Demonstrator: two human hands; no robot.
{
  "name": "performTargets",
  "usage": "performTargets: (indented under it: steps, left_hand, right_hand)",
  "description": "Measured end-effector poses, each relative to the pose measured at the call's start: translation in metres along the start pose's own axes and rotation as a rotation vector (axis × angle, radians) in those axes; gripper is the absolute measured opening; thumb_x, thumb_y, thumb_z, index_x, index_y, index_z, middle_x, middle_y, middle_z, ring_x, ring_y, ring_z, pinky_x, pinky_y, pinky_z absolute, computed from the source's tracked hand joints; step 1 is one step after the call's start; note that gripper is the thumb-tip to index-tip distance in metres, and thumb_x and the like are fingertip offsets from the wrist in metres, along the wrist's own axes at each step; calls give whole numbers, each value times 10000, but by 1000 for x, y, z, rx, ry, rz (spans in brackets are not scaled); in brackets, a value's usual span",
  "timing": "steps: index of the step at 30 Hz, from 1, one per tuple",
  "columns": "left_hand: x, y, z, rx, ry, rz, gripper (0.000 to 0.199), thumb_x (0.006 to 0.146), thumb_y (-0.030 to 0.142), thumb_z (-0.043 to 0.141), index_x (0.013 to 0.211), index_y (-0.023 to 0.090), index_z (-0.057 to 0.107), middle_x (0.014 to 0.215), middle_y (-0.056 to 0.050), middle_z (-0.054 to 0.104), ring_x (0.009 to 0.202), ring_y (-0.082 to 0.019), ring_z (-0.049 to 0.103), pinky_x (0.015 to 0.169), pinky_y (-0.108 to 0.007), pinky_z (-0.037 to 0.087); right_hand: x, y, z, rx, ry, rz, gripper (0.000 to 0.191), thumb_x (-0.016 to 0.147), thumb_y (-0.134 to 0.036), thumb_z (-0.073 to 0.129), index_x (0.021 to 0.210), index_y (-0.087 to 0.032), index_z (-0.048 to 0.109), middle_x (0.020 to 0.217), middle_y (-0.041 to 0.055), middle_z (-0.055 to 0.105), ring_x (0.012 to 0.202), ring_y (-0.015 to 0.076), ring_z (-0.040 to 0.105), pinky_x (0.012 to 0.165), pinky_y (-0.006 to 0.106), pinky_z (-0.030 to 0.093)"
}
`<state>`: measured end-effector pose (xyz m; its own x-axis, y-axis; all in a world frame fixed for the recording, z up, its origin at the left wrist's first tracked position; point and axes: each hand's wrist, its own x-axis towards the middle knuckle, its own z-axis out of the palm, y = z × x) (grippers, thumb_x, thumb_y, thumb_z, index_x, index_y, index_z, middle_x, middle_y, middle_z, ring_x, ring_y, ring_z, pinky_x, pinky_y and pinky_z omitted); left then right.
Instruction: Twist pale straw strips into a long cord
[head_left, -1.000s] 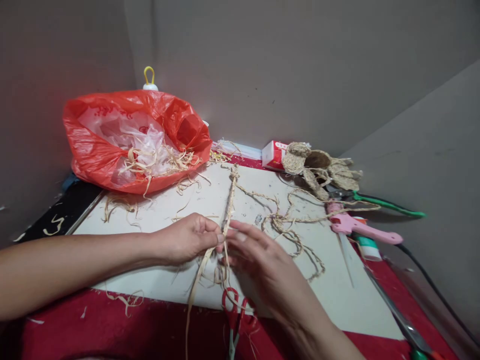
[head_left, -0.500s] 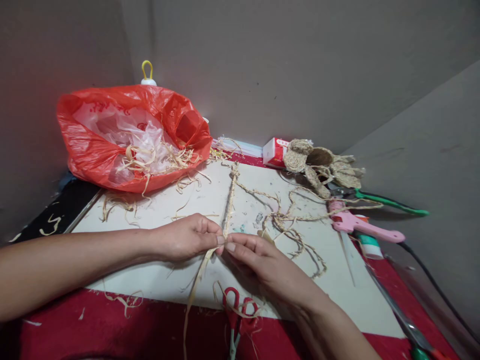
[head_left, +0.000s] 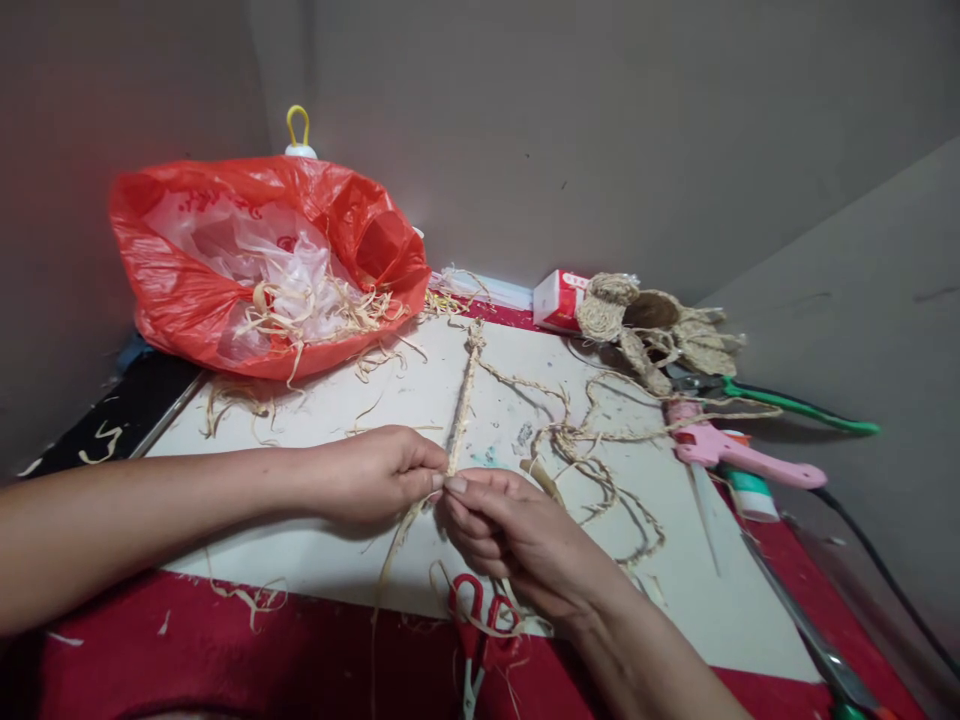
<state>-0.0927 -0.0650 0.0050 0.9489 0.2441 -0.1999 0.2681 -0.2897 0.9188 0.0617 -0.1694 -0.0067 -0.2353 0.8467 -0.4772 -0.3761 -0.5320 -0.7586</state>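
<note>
A straw-coloured braided cord (head_left: 465, 400) runs from a knot near the back of the white board down to both hands. At its near end my left hand (head_left: 386, 475) pinches it between thumb and fingers. My right hand (head_left: 510, 525) is closed at the same spot, its thumb tip touching the left thumb. Loose fibre strands (head_left: 386, 580) hang from the pinch toward the front edge. More thin braided cord (head_left: 592, 450) lies coiled to the right, joined near the knot. Red-handled scissors (head_left: 471, 640) lie just in front of my hands.
A red plastic bag (head_left: 180, 320) full of fibre strands sits at the back left. At the back right are a red-and-white box (head_left: 559, 298), woven straw pieces (head_left: 645, 325), green-handled pliers (head_left: 802, 405) and a pink glue gun (head_left: 720, 445). The white board (head_left: 300, 560) lies under the hands.
My right hand has turned slightly, so its curled lower fingers now show. Both hands stay at the cord's near end. The view has shifted a little.
</note>
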Motion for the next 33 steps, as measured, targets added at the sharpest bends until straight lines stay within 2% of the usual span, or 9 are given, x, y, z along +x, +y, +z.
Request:
performTargets:
  steps: [7, 12, 14, 18, 23, 26, 29, 30, 33]
  left_hand:
    - [-2, 10, -2, 6, -52, -113, 257, 839, 238, 399, 758, 135, 620, 596, 32, 449, 571, -96, 376, 547, -207, 311]
    - [-7, 16, 14, -242, 12, -252, 206, 839, 288, 387, 669, 181, 431, 511, 59, 346, 470, -87, 294, 452, -219, 256]
    - [-10, 17, 21, -217, 82, -208, 193, 856, 277, 360, 713, 181, 447, 548, 46, 415, 501, -96, 359, 484, -219, 305]
    - [-13, 16, 35, -15, 237, -84, 200, 881, 231, 327, 866, 163, 515, 809, -20, 582, 729, -136, 495, 703, -257, 393]
    - [-14, 12, 45, 35, 256, -150, 212, 893, 244, 304, 992, 177, 479, 841, -33, 606, 726, -158, 527, 697, -278, 403]
    - [-15, 18, 38, 45, 233, -148, 201, 861, 212, 342, 981, 172, 498, 834, -26, 604, 718, -150, 526, 674, -258, 396]
    - [-14, 25, 18, 72, 158, -136, 204, 845, 241, 379, 843, 160, 566, 735, -8, 577, 661, -133, 498, 600, -233, 365]
    - [-13, 26, 11, 87, 171, -144, 232, 848, 264, 385, 803, 154, 584, 679, -1, 553, 626, -126, 479, 578, -230, 351]
    - [-8, 22, -2, 74, 362, -107, 230, 829, 283, 441, 878, 140, 614, 644, 11, 519, 609, -117, 455, 579, -228, 341]
  right_hand:
    - [1, 11, 8, -94, 221, -64, 305, 815, -345, 571, 583, -149, 547, 359, -105, 281, 332, 34, 144, 344, 200, 60]
    - [1, 15, 14, -13, 231, -106, 397, 815, -359, 598, 526, -184, 388, 401, -105, 273, 365, 33, 134, 354, 199, 83]
    - [0, 15, 16, 52, 216, -85, 407, 807, -362, 612, 536, -193, 359, 419, -110, 255, 370, 32, 128, 354, 194, 87]
    - [-2, 15, 21, 130, 199, -61, 414, 808, -358, 621, 547, -193, 345, 429, -117, 223, 386, 30, 111, 361, 184, 76]
    - [-2, 20, 24, 143, 257, -103, 400, 804, -351, 638, 564, -189, 362, 424, -115, 257, 384, 26, 134, 362, 178, 100]
    - [-1, 20, 22, 136, 248, -129, 379, 807, -344, 641, 575, -182, 390, 428, -116, 257, 387, 27, 133, 362, 177, 106]
    - [-2, 17, 19, 146, 193, -142, 354, 800, -345, 654, 593, -178, 421, 434, -117, 254, 385, 27, 132, 361, 180, 105]
    - [-2, 16, 17, 149, 175, -141, 339, 796, -345, 659, 606, -175, 437, 434, -118, 251, 384, 27, 129, 362, 181, 102]
    - [-3, 12, 13, 142, 126, -133, 268, 798, -343, 661, 674, -159, 511, 443, -121, 241, 388, 27, 118, 367, 182, 94]
